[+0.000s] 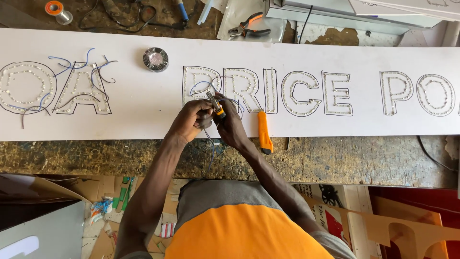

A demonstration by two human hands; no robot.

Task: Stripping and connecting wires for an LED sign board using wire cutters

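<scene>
A long white sign board [143, 105] with outlined letters studded with small lights lies across a worn workbench. Both my hands meet over it near the letter outlines at its middle. My right hand [231, 123] grips a small tool with a yellow and black handle [216, 107], its tip pointing up-left. My left hand [194, 119] pinches thin blue wires [210, 144] beside the tool's tip. Those wires hang down from my hands over the board's near edge.
An orange utility knife [264, 132] lies on the board just right of my hands. A roll of black tape [155, 59] sits upper left. Pliers [249, 29] and a solder spool [56, 9] lie behind the board. Loose blue wires [72, 64] loop over the left letters. Cardboard scraps cover the floor.
</scene>
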